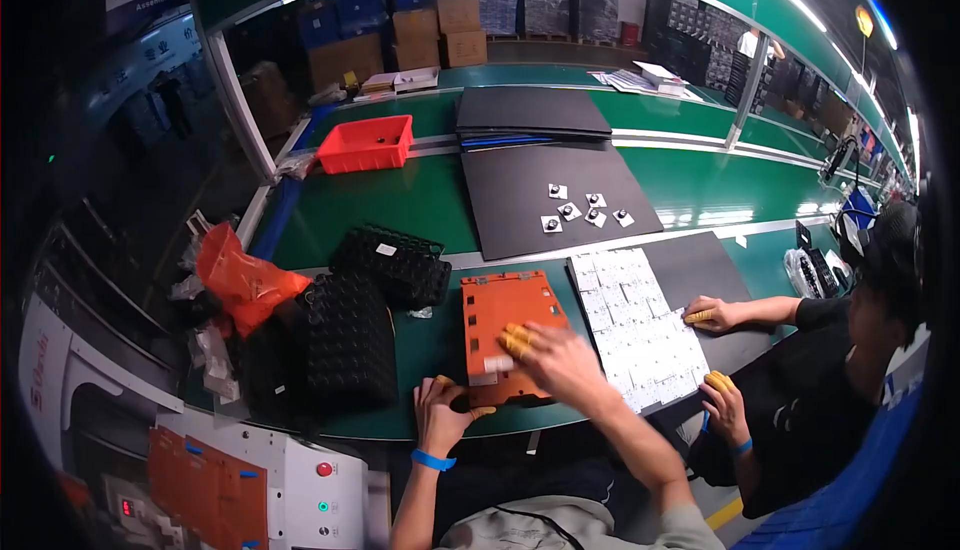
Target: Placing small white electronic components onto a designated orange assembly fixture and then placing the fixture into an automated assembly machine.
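An orange rectangular fixture plate (pixel 495 305) with cut-outs along its edges lies on the green bench in front of me. My left hand (pixel 440 418), in yellow finger cots, grips its near left corner, thumb and fingers on either side. My right hand (pixel 558 358) lies across the plate's middle, fingers stretched toward the left and touching or just above the surface. A small white label-like patch (pixel 492 365) shows beside its fingertips. The palm hides part of the plate, and I see nothing held in that hand.
Black ribbed trays (pixel 350 340) and an orange bag (pixel 240 275) stand left. A co-worker's hands (pixel 712 315) touch a sheet of white panels (pixel 640 325) at right. Behind lie a black board (pixel 510 190) with several small parts and a red bin (pixel 365 145). A machine (pixel 300 490) stands lower left.
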Available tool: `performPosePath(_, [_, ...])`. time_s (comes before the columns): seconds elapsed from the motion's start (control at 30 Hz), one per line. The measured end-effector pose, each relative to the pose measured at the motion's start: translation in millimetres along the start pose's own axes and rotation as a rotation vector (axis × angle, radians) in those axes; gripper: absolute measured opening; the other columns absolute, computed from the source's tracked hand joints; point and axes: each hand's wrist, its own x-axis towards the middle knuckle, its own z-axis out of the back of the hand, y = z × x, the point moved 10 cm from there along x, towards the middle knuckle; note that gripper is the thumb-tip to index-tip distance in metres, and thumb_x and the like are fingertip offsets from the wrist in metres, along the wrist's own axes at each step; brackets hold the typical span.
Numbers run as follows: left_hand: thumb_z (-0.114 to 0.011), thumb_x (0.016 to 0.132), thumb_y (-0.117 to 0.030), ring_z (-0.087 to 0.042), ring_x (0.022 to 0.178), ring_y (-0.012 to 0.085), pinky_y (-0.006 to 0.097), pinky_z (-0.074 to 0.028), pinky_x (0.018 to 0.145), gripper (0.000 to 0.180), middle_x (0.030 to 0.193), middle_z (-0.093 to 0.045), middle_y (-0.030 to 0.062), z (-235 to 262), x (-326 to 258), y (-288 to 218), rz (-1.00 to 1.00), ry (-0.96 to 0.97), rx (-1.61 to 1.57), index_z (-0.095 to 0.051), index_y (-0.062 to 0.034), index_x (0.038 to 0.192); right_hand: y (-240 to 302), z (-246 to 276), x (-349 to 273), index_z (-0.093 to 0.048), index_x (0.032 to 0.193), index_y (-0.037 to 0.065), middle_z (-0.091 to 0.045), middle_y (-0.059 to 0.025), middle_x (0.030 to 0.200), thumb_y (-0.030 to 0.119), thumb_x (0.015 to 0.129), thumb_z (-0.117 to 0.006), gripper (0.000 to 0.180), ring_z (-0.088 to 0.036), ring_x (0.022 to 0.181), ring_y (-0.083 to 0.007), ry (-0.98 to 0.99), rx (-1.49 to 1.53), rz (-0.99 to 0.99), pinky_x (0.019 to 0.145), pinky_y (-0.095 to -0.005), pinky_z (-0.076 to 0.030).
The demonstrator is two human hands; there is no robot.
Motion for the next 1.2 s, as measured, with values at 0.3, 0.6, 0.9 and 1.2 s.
performPosePath(0.3, [-0.094,0.057,-0.038,-0.056,0.092,0.0275,0.04,-0.047,0.08,0.052,0.09,-0.06,0.0091,9.8,-6.9,-4.9,-0.081,-0.008,-0.034,-0.071,0.0013,0.082,-179.4,7.4,128.2,-0.064,0.108,0.001,-0.069,-0.0103,0.089,0.016,0.085,-0.078,0.03,-0.067,0.078,-0.0233,-0.766,0.399,-0.368,0.074,-0.0321,-0.053])
performPosePath(0.6, [-0.093,0.061,-0.04,-0.056,0.094,0.0287,0.039,-0.048,0.083,0.054,0.096,-0.062,0.0099,4.4,-12.3,2.9,-0.064,0.064,0.003,-0.069,0.0003,0.088,-211.9,-114.7,102.4,-0.059,0.122,-0.004,-0.068,-0.0186,0.098,0.02,0.094,-0.065,0.037,-0.067,0.089,-0.029,-0.375,0.731,-0.785,0.078,-0.0392,-0.053])
performPosePath(0.9, [-0.073,0.089,-0.027,-0.046,0.133,0.0425,0.046,-0.038,0.111,0.067,0.145,-0.047,0.0277,1.5,67.3,-47.5,-0.154,-0.034,-0.021,-0.046,0.0095,0.139,-153.3,-131.3,-70.8,-0.055,0.095,0.0,-0.069,-0.0216,0.077,0.034,0.097,-0.056,0.034,-0.07,0.072,-0.0417,0.185,-0.051,-0.849,0.065,-0.0525,-0.055])
performPosePath(1.2, [-0.054,0.1,-0.04,-0.022,0.146,0.0487,0.057,-0.024,0.118,0.086,0.155,-0.022,0.0372,-91.0,93.1,14.9,0.15,0.212,0.102,-0.01,0.0117,0.153,-148.8,-119.8,-74.1,-0.058,0.094,0.004,-0.065,-0.0251,0.074,0.02,0.096,-0.055,0.017,-0.063,0.072,-0.0465,-0.053,0.171,-0.907,0.063,-0.0556,-0.05])
